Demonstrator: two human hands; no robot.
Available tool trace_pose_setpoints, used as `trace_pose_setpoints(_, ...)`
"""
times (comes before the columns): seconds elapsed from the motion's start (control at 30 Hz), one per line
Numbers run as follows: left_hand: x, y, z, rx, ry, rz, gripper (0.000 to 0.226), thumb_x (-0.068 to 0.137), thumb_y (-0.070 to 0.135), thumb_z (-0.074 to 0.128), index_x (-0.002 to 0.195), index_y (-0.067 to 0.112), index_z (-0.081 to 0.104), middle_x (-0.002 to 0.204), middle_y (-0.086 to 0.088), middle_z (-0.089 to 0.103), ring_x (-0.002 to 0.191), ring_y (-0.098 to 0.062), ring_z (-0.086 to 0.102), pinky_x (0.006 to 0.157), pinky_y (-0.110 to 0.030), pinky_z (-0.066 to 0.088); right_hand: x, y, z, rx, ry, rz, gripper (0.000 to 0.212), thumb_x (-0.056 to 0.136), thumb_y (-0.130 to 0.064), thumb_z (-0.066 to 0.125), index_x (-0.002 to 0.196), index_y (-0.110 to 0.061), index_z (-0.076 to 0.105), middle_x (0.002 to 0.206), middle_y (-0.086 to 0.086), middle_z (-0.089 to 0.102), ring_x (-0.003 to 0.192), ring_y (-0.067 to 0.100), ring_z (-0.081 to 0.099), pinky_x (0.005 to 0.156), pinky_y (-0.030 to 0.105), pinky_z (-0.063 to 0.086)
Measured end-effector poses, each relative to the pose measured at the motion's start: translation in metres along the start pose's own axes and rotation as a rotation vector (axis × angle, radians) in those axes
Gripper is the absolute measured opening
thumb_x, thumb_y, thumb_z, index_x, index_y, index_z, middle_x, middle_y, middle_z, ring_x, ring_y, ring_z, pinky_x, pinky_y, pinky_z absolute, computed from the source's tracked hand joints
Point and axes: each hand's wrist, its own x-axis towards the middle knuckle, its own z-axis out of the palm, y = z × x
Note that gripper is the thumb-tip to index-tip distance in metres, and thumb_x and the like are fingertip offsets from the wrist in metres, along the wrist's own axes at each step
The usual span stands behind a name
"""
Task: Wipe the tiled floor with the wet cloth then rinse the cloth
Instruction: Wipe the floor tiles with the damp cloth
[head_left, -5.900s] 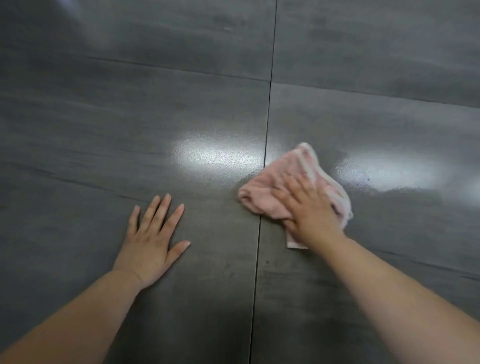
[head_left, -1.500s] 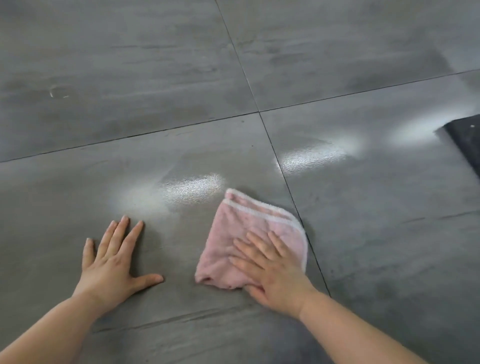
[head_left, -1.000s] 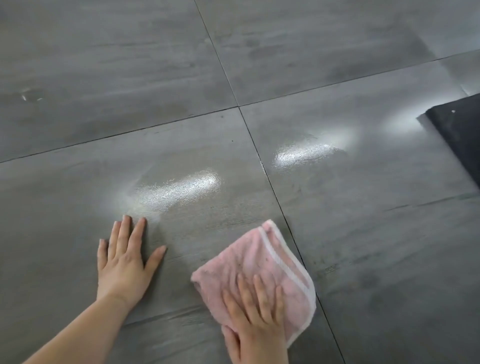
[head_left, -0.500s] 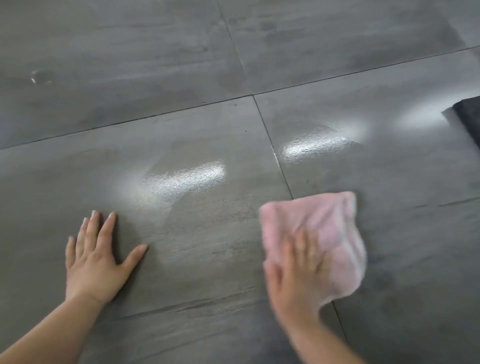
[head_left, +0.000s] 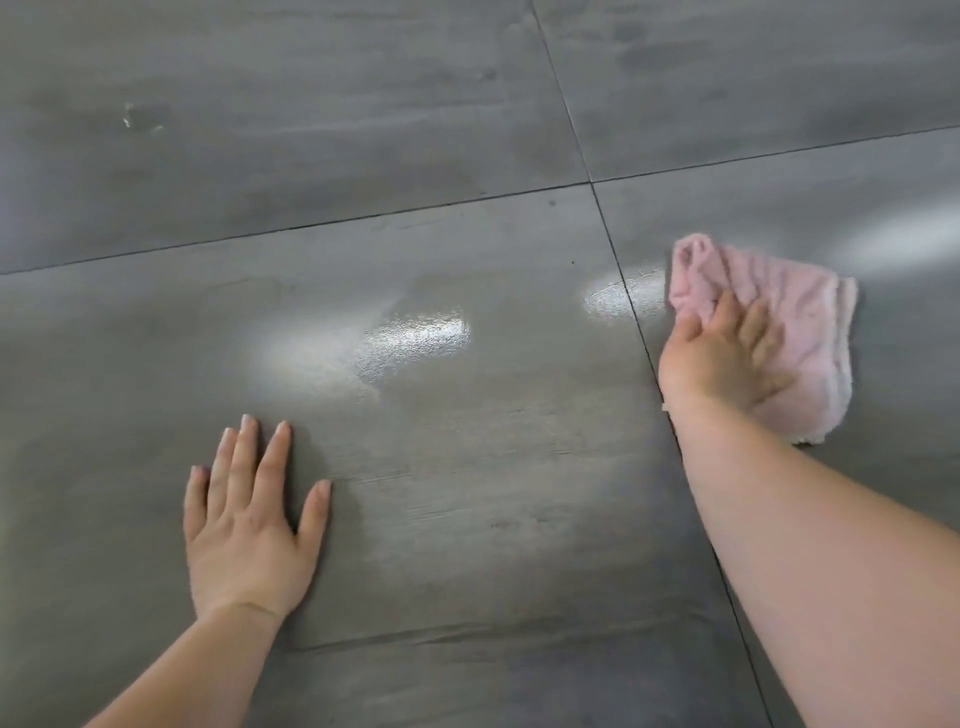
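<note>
A person's right hand (head_left: 722, 358) presses flat on a crumpled pink cloth (head_left: 779, 322), its fingers (head_left: 753, 332) straight and slightly blurred. The cloth lies on the grey tiled floor (head_left: 311, 182), just right of a dark grout line (head_left: 631, 306). The left hand (head_left: 249, 525) rests palm-down on the neighbouring tile, well apart from the cloth, fingers straight, thumb spread. Wet sheen (head_left: 415, 338) glints between the hands.
</note>
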Motion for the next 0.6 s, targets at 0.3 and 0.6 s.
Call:
trace_pose_setpoints(0.3, 0.0, -0.004, -0.001, -0.044, -0.063, 0.012, 0.075, 0.087, 0.06, 0.011, 0.126, 0.008, 0.047, 0.136, -0.021, 0.046, 0.127, -0.021, 0.025, 0.109, -0.013, -0.012, -0.151, -0.112, 0.072, -0.099, -0.328, -0.97, 0.053, 0.097, -0.032, 0.03, 0.147, -0.025, 0.013, 0.158, -0.004, -0.003, 0.144, 0.02, -0.012, 0.111, 0.045, -0.019)
trace_pose_setpoints(0.6, 0.003, -0.004, -0.003, -0.024, -0.082, 0.016, 0.073, 0.088, 0.058, 0.004, 0.126, 0.01, 0.043, 0.133, -0.02, 0.049, 0.126, -0.023, 0.025, 0.111, -0.017, -0.012, 0.024, -0.006, 0.001, -0.189, 0.025, -0.662, 0.07, 0.076, -0.044, 0.014, 0.138, -0.02, 0.037, 0.153, -0.001, 0.026, 0.14, 0.022, 0.019, 0.112, 0.038, 0.016)
